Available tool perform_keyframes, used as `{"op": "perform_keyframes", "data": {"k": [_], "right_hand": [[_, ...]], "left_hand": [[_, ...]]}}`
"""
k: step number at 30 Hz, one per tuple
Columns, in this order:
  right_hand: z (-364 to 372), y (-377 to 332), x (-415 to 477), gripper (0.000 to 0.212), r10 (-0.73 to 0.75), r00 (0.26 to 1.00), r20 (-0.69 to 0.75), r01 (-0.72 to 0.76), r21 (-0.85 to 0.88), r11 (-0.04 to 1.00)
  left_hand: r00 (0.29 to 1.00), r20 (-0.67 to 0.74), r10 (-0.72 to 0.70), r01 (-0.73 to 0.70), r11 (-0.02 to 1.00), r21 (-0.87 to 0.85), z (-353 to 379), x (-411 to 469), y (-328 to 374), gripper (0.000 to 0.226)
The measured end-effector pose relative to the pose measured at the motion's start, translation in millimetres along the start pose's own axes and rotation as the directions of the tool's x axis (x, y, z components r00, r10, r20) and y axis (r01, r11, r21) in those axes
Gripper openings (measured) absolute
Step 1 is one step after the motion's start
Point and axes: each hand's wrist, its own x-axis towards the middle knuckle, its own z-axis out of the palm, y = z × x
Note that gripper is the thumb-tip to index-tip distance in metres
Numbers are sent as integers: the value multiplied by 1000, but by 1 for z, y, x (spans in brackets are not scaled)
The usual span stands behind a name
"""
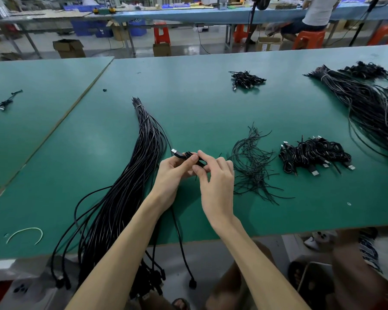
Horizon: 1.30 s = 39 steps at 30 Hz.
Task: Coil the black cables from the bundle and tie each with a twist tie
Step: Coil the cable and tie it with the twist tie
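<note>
- A factory assembly floor, with long green worktables (211, 104) set in rows.
- Bulk cable bundles (141, 153) and finished coils (311, 153) lie on them.
- Behind are blue bins (83, 27), cardboard boxes (68, 49), orange stools (162, 34) and a seated worker (318, 12).

You see a plain green table (211, 104); the cable bundle (130, 175) at nine o'clock and the twist ties (251, 166) at three o'clock are black. The loop (25, 234) at eight o'clock is cream.

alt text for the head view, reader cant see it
The left hand and right hand hold a small coil of black cable over a green table. A long cable bundle lies to the left; loose twist ties and a pile of tied coils lie to the right.
</note>
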Motion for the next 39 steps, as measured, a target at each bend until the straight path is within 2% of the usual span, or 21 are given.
{"op": "perform_keyframes", "data": {"k": [4,9,15,23,28,34,39], "right_hand": [[-2,2,1,31,10,999,-44,-13,-68,998],[-3,2,-1,28,-10,1000,17,12,-124,992],[-4,3,-1,23,17,997,75,-15,-30,999],[-6,5,1,21,24,998,62,-18,-87,996],[-6,5,1,18,68,996,54,-66,-32,997],[-6,4,3,16,69,994,80,-65,-54,996],[-6,4,3,10,58,993,100,-51,-70,996]], "left_hand": [[999,3,-32,32,999,-3,-1,0,0,31],[998,14,-59,60,998,-35,-4,1,1,31],[995,59,-80,83,996,-38,-3,-1,2,25],[991,121,-48,48,999,1,-1,-5,5,24],[995,100,4,-7,1000,29,2,-7,5,19],[994,17,106,-107,987,118,6,-8,2,19],[981,-40,191,-166,925,342,6,-7,-1,14]]}}
